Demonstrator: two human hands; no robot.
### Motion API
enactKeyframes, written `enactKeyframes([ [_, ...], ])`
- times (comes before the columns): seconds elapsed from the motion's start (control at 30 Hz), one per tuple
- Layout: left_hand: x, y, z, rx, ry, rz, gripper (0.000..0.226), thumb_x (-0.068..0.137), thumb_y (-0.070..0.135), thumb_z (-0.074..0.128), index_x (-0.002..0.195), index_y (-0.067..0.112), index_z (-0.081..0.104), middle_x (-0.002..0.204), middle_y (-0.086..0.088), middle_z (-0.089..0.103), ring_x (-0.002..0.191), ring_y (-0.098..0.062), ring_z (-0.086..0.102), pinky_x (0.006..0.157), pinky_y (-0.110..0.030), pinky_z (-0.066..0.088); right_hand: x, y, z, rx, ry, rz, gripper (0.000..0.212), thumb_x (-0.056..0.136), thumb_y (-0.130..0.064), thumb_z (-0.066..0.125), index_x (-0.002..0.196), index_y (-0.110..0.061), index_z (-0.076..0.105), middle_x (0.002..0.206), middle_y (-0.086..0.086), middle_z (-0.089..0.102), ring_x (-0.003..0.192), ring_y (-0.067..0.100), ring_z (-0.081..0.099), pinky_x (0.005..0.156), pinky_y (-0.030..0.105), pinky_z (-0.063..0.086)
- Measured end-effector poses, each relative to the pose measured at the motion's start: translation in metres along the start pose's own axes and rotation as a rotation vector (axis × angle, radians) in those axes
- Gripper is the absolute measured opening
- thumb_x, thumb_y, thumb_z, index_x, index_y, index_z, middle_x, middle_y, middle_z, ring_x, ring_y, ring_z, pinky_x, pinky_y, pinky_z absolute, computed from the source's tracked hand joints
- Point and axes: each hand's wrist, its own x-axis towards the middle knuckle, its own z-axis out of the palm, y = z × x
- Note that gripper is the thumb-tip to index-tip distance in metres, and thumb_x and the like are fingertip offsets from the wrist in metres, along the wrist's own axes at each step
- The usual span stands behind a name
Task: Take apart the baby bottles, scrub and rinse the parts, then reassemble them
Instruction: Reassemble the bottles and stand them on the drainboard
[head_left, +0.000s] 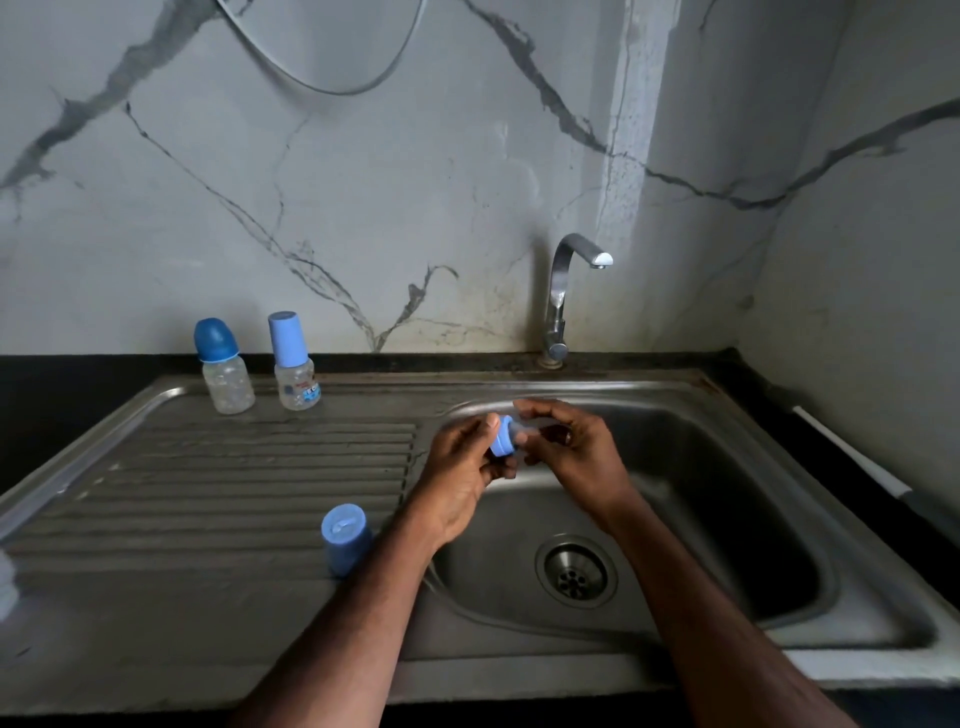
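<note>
So far, one cap (345, 540) is set on the drainboard (208, 467). Over the sink (727, 467), a bottle (535, 428), apparently clear, is gripped by the right hand (571, 447); its ring (503, 436) is pinched by the left hand (457, 467). Two capped bottles (223, 366) are left untouched; scrubbing is not begun.

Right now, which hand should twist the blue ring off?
Probably the left hand: its fingers already grip the blue ring. The right hand holds the clear bottle over the sink and can keep it steady.
</note>
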Motion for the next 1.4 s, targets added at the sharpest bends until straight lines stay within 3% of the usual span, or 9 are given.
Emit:
enactKeyframes([
  [0.17,0.000,0.001,-0.002,0.076,-0.018,-0.057,0.037,0.103,0.027,0.048,0.104,-0.005,0.066,0.082,-0.020,0.066,0.058,-0.021,0.057,0.052,-0.026,0.049,0.000,-0.001,-0.005,-0.113,-0.106,-0.105,0.035,0.075,0.004,0.083,0.108,-0.006,0.078,0.105,0.004,0.076,0.099,0.016,0.073,0.089,0.032,0.059],
  [0.37,0.000,-0.001,-0.008,0.114,-0.057,-0.005,0.028,0.096,0.011,0.061,0.124,0.010,0.061,0.102,-0.013,0.070,0.082,-0.025,0.066,0.059,-0.030,0.053,0.006,0.006,-0.003,-0.122,-0.029,-0.028,0.023,0.084,-0.006,0.079,0.106,-0.009,0.079,0.099,0.001,0.078,0.092,0.016,0.075,0.088,0.042,0.060],
  [0.53,0.000,0.001,-0.004,0.048,-0.075,-0.013,0.017,0.095,0.009,0.056,0.110,0.006,0.064,0.085,-0.014,0.067,0.065,-0.023,0.060,0.059,-0.029,0.052,0.006,0.006,-0.005,-0.033,-0.072,-0.003,0.011,0.091,-0.003,0.071,0.100,-0.002,0.077,0.083,0.015,0.076,0.076,0.025,0.071,0.077,0.041,0.060],
  [0.67,0.000,0.004,-0.003,0.020,-0.077,-0.051,0.015,0.099,0.010,0.051,0.102,0.005,0.065,0.081,-0.014,0.067,0.060,-0.022,0.056,0.054,-0.027,0.048,0.004,0.002,-0.004,0.081,-0.109,0.046,0.015,0.093,0.000,0.066,0.105,0.004,0.074,0.087,0.022,0.074,0.076,0.023,0.069,0.075,0.033,0.058],
  [0.83,0.001,0.004,-0.006,0.145,0.006,-0.076,0.047,0.101,0.033,0.052,0.109,-0.012,0.062,0.076,-0.018,0.062,0.051,-0.020,0.050,0.042,-0.023,0.039,0.000,-0.003,-0.003,-0.021,-0.132,-0.047,0.038,0.081,0.001,0.079,0.117,-0.006,0.072,0.105,0.010,0.076,0.092,0.026,0.074,0.082,0.033,0.060],
  [1.0,-0.001,0.005,-0.009,0.272,0.045,-0.142,0.058,0.099,0.050,0.050,0.108,-0.003,0.069,0.067,-0.013,0.064,0.045,-0.018,0.052,0.039,-0.020,0.032,0.002,0.001,0.000,-0.133,-0.121,-0.084,0.038,0.072,0.003,0.085,0.106,-0.012,0.077,0.100,0.001,0.078,0.093,0.016,0.075,0.087,0.034,0.060],
  [1.13,0.000,0.000,-0.009,0.187,0.003,-0.080,0.038,0.093,0.031,0.064,0.117,0.001,0.064,0.093,-0.016,0.072,0.062,-0.023,0.065,0.044,-0.023,0.040,0.005,0.005,-0.005,-0.135,-0.072,-0.013,0.026,0.075,-0.002,0.084,0.100,-0.007,0.079,0.094,0.004,0.079,0.088,0.021,0.076,0.085,0.037,0.061],
  [1.27,0.002,-0.001,-0.007,0.135,-0.042,-0.059,0.017,0.098,0.014,0.058,0.106,0.001,0.066,0.085,-0.013,0.070,0.055,-0.019,0.059,0.046,-0.023,0.044,0.006,0.002,-0.006,-0.068,-0.076,0.024,0.014,0.085,-0.001,0.076,0.099,-0.003,0.078,0.085,0.015,0.077,0.075,0.027,0.073,0.075,0.037,0.061],
  [1.4,0.002,0.003,-0.006,0.068,-0.072,-0.068,0.021,0.101,0.015,0.051,0.095,0.006,0.069,0.079,-0.014,0.067,0.052,-0.018,0.053,0.045,-0.023,0.042,0.003,-0.003,-0.005,0.076,-0.091,0.021,0.016,0.089,0.001,0.070,0.103,0.009,0.072,0.086,0.030,0.071,0.071,0.024,0.066,0.070,0.030,0.059],
])
